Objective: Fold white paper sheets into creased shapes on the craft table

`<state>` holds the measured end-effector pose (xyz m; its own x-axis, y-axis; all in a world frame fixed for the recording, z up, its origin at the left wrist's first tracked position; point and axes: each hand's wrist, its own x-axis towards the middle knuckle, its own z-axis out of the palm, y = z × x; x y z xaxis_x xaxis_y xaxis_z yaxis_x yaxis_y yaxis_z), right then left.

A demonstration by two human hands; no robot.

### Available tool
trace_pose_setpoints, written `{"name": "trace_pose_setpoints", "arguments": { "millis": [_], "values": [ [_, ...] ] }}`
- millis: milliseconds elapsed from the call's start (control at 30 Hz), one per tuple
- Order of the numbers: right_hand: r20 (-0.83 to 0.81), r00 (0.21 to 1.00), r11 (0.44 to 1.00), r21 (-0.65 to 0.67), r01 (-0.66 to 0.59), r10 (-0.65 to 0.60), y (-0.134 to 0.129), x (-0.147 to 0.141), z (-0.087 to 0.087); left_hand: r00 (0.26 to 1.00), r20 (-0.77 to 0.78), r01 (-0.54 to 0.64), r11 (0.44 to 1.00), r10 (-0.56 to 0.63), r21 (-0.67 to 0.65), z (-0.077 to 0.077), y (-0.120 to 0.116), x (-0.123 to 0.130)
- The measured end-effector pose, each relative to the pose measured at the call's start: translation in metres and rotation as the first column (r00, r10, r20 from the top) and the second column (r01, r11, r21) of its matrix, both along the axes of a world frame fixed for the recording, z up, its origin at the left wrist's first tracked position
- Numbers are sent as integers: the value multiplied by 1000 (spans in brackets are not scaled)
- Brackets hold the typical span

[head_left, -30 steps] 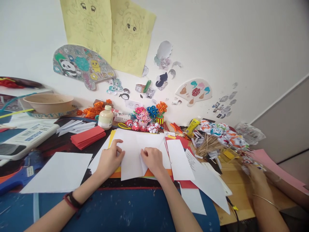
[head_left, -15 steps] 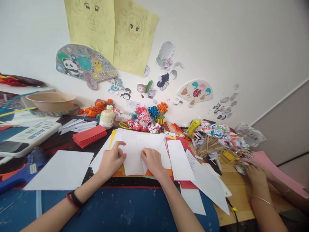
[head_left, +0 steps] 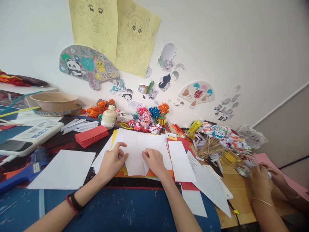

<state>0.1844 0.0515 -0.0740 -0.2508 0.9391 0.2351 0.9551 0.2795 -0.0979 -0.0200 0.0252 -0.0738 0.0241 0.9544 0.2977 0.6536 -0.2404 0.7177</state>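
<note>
A creased sheet of white paper point(head_left: 135, 154) lies in front of me on a stack of coloured paper, whose orange and yellow edges show. At its left side rests my left hand point(head_left: 113, 162); the index finger reaches over the sheet with a gap to the thumb. My right hand point(head_left: 153, 161) is closed at a crease right of the sheet's middle, thumb and index finger together on the paper. Its other fingers are curled under and partly hidden.
Left are a loose white sheet point(head_left: 64, 169), red paper strips point(head_left: 91, 136), a blue glue gun point(head_left: 21, 175) and a glue bottle point(head_left: 109, 117). Right lie a white strip point(head_left: 181, 161) and wooden sticks point(head_left: 210, 146). A co-worker's hands point(head_left: 263, 180) handle a small white item beside pink paper.
The view has shifted slightly. My hands stay in nearly the same place on the white paper. The co-worker's hands have lifted and come together around a small item.
</note>
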Motion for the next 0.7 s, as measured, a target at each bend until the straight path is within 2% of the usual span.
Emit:
{"name": "trace_pose_setpoints", "arguments": {
  "millis": [133, 200, 367, 533, 700],
  "values": [
    [-54, 987, 988, -17, -154, 153, -8, 8, 5, 1000, -2, -3, 1000, 3, -24, 4, -2, 1],
    [-36, 980, 981, 16, -195, 195, -14, 9, 5, 1000, 28, 9, 999, -8, -46, 6, -4, 1],
    [73, 985, 978, 124, -167, 159, -25, 2, -2, 996, 86, 14, 998, -8, -66, 7, -5, -1],
    [151, 983, 983, 129, -128, 108, -26, -2, -5, 999, 40, 25, 999, -23, -43, 6, -6, -3],
    [192, 976, 986, 113, -121, 98, -27, -2, -3, 997, 70, 41, 998, -38, -43, 6, -8, -3]
  ]
}}
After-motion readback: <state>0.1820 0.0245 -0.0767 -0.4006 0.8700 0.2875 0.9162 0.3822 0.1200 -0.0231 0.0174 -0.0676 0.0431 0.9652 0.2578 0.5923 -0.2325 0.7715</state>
